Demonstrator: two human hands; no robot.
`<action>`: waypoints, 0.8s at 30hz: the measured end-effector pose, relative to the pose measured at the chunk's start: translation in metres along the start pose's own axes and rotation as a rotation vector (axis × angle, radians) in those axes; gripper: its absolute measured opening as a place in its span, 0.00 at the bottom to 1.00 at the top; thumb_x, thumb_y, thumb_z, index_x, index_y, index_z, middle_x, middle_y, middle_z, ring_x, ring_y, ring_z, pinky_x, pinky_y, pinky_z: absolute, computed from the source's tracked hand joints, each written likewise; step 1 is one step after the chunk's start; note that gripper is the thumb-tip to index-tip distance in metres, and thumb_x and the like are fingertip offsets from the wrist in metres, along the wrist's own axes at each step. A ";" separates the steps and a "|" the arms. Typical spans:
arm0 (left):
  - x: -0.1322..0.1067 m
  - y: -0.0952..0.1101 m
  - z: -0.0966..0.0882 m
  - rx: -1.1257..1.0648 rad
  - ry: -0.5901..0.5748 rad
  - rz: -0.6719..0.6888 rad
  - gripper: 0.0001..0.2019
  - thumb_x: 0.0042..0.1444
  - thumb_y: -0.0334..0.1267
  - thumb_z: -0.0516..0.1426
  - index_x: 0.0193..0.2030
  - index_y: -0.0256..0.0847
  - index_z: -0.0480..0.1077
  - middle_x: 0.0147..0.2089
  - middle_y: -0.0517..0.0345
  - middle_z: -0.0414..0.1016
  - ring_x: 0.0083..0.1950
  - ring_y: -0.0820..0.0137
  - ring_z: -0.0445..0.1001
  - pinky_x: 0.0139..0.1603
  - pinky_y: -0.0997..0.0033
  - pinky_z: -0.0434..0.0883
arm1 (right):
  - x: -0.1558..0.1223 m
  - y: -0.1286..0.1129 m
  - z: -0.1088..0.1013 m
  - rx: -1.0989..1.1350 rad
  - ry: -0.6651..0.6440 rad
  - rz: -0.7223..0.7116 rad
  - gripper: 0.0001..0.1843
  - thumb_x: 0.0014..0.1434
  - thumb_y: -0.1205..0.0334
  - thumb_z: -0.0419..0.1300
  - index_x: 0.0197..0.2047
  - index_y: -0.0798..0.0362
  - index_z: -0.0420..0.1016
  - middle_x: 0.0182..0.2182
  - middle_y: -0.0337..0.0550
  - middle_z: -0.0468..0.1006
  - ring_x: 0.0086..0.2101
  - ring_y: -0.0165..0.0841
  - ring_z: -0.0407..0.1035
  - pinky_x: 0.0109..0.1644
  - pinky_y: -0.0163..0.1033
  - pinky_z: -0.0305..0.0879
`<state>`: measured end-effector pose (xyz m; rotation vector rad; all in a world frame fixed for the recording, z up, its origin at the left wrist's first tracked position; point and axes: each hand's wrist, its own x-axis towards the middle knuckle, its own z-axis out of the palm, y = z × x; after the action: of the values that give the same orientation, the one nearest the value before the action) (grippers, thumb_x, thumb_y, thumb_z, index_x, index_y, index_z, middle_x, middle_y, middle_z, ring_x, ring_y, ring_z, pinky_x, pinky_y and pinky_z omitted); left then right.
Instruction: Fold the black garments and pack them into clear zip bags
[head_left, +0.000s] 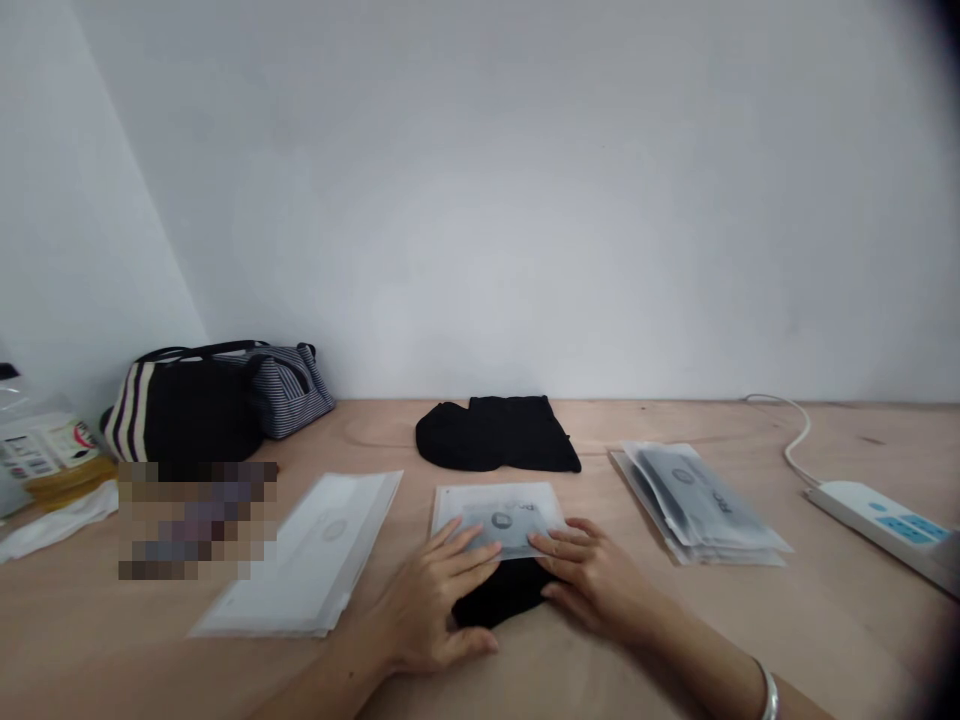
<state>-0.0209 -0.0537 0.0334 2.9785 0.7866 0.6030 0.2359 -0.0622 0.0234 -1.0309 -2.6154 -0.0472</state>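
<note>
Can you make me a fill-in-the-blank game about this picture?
1. The left hand and right hand rest on a frosted plastic bag, with a ____ cloth showing under them.
2. A silver bangle circles the ____ wrist.
3. The white power strip has ____ buttons.

Missing words: black; right; blue.
</note>
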 end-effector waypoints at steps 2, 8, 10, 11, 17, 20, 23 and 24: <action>-0.002 0.000 -0.001 0.015 -0.019 0.023 0.25 0.54 0.46 0.53 0.58 0.42 0.57 0.58 0.52 0.62 0.59 0.56 0.57 0.57 0.49 0.57 | -0.001 0.001 -0.004 0.024 -0.021 -0.026 0.20 0.57 0.56 0.52 0.53 0.49 0.65 0.53 0.44 0.66 0.51 0.38 0.61 0.56 0.50 0.51; 0.001 -0.001 0.010 0.069 0.129 0.069 0.17 0.58 0.29 0.46 0.51 0.41 0.65 0.52 0.55 0.69 0.52 0.66 0.67 0.51 0.63 0.68 | 0.001 0.007 0.005 0.060 0.153 -0.064 0.12 0.58 0.65 0.50 0.41 0.47 0.72 0.43 0.40 0.75 0.46 0.35 0.66 0.54 0.48 0.52; 0.001 0.000 0.013 0.043 0.197 0.080 0.16 0.57 0.27 0.46 0.49 0.43 0.67 0.49 0.57 0.72 0.51 0.67 0.69 0.49 0.65 0.69 | 0.002 0.006 0.008 0.098 0.214 -0.064 0.10 0.57 0.66 0.50 0.35 0.48 0.72 0.39 0.40 0.77 0.42 0.33 0.68 0.50 0.46 0.55; 0.001 0.001 0.014 0.025 0.220 0.080 0.15 0.57 0.27 0.46 0.47 0.43 0.68 0.48 0.58 0.73 0.50 0.68 0.70 0.48 0.66 0.70 | 0.003 0.005 0.009 0.112 0.228 -0.047 0.09 0.57 0.67 0.50 0.32 0.49 0.71 0.36 0.41 0.77 0.39 0.32 0.69 0.48 0.44 0.57; 0.002 0.006 0.019 -0.132 0.228 -0.204 0.11 0.56 0.27 0.46 0.43 0.43 0.64 0.43 0.57 0.74 0.44 0.69 0.73 0.45 0.67 0.70 | 0.008 -0.005 0.013 -0.023 0.206 0.282 0.08 0.47 0.74 0.49 0.30 0.53 0.62 0.26 0.41 0.70 0.29 0.33 0.64 0.34 0.38 0.54; 0.000 0.006 0.011 -0.164 0.185 -0.289 0.14 0.55 0.28 0.48 0.47 0.43 0.60 0.49 0.56 0.70 0.48 0.69 0.70 0.49 0.65 0.68 | 0.008 -0.008 0.009 -0.079 0.098 0.281 0.08 0.50 0.75 0.48 0.30 0.53 0.62 0.27 0.41 0.70 0.29 0.33 0.63 0.34 0.38 0.52; -0.009 0.003 -0.007 -0.147 0.052 -0.221 0.24 0.51 0.31 0.52 0.56 0.44 0.55 0.58 0.54 0.61 0.57 0.64 0.60 0.56 0.61 0.61 | 0.008 -0.011 -0.004 -0.003 0.023 0.211 0.02 0.52 0.66 0.53 0.32 0.53 0.62 0.29 0.39 0.70 0.30 0.32 0.63 0.37 0.39 0.52; -0.013 0.001 -0.012 -0.127 0.017 -0.207 0.28 0.49 0.32 0.54 0.58 0.44 0.52 0.59 0.53 0.58 0.59 0.63 0.58 0.57 0.60 0.60 | 0.009 -0.014 -0.008 0.021 0.021 0.190 0.06 0.51 0.61 0.55 0.32 0.52 0.63 0.30 0.40 0.70 0.31 0.33 0.63 0.38 0.40 0.52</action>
<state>-0.0356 -0.0624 0.0401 2.7367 1.0011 0.6412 0.2227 -0.0677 0.0353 -1.2588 -2.4822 0.0135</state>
